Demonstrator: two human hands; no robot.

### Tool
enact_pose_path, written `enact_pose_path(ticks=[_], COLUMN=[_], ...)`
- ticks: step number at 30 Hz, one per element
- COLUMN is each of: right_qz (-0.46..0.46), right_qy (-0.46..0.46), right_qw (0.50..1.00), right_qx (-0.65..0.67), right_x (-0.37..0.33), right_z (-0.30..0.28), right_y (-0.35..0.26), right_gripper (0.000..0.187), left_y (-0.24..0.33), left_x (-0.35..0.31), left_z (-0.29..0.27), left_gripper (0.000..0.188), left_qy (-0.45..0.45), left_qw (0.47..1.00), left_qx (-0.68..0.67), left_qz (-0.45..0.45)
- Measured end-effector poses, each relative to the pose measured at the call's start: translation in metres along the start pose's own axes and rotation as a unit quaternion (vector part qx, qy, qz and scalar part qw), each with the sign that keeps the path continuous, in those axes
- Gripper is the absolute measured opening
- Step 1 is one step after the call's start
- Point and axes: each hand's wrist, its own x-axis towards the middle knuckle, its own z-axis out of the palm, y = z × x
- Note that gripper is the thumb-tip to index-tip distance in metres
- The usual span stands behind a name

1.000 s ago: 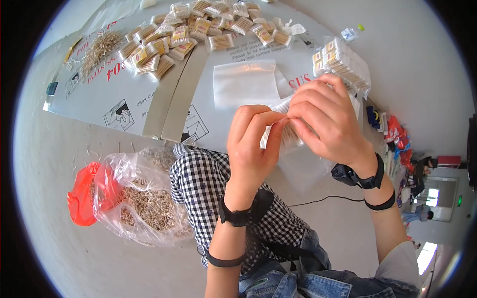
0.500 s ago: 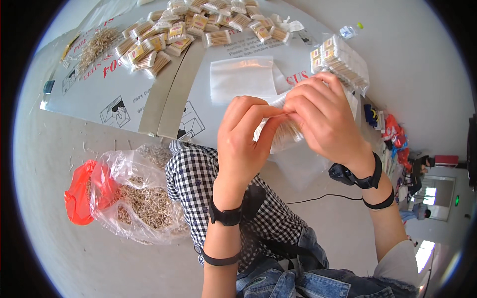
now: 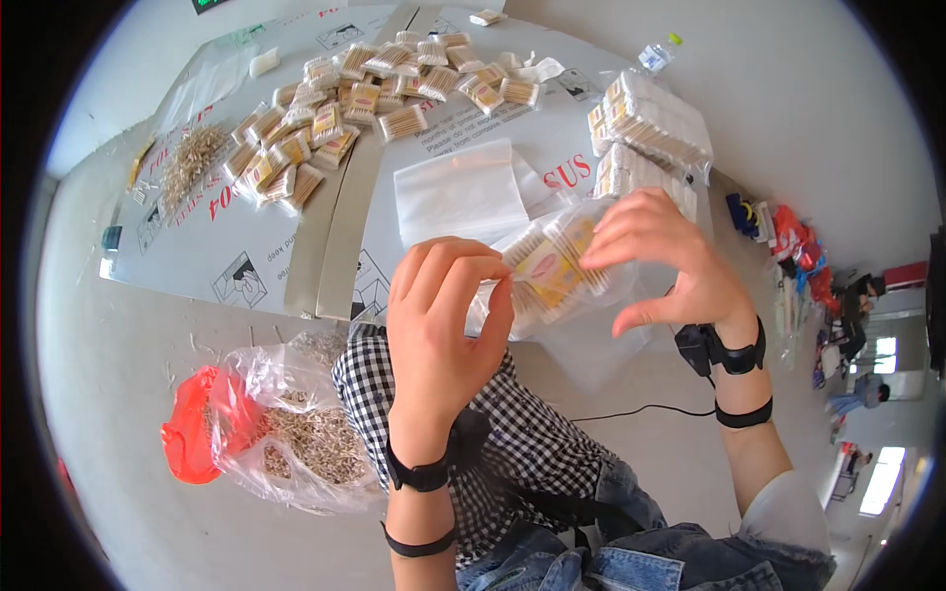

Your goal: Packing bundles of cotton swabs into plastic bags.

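Note:
A clear plastic bag (image 3: 603, 281) holding cotton swab packs lies slanted at the near edge of the board, with a yellow label (image 3: 550, 278) showing through it. My left hand (image 3: 443, 320) is at the bag's left end, thumb and forefinger tips nearly together in a pinch there; the plastic between them is mostly hidden. Over the right end, my right hand (image 3: 675, 261) is open, thumb well apart, its fingertips at the bag's top side. Flat empty clear bags (image 3: 458, 192) lie just beyond.
Filled bags of swab packs (image 3: 655, 118) are stacked at the right. Loose small packs (image 3: 330, 118) heap up at the far side, with loose swabs (image 3: 192, 163) to their left. A bottle (image 3: 658, 54) stands beyond. Below left sits a bag of loose sticks (image 3: 310, 443) beside red plastic (image 3: 192, 428).
My hands, together over the bag before, have parted: the left has drawn left and nearer, the right has opened and shifted right. More of the bag and its yellow label now shows. The view has tilted.

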Motion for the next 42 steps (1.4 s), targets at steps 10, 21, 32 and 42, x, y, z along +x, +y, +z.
enact_pose_path(ticks=[10, 21, 32, 42], right_qz=[-0.052, -0.085, -0.102, -0.118], right_qy=[0.084, 0.179, 0.225, 0.221], right_qw=[0.994, 0.979, 0.960, 0.968], right_qx=[-0.052, -0.039, -0.129, -0.012], right_x=[-0.023, -0.030, -0.029, -0.031], right_z=[0.027, 0.061, 0.064, 0.059], right_y=[0.014, 0.033, 0.033, 0.049], right_gripper=[0.038, 0.028, 0.017, 0.014], left_y=[0.048, 0.051, 0.073, 0.066], left_x=[0.010, 0.020, 0.015, 0.018], left_z=[0.016, 0.001, 0.020, 0.020], left_gripper=[0.041, 0.035, 0.021, 0.023], left_qy=[-0.191, -0.314, -0.270, -0.232], left_qw=[0.954, 0.904, 0.908, 0.928], left_qx=[0.193, 0.232, 0.299, 0.269], left_qz=[0.129, 0.176, 0.115, 0.111])
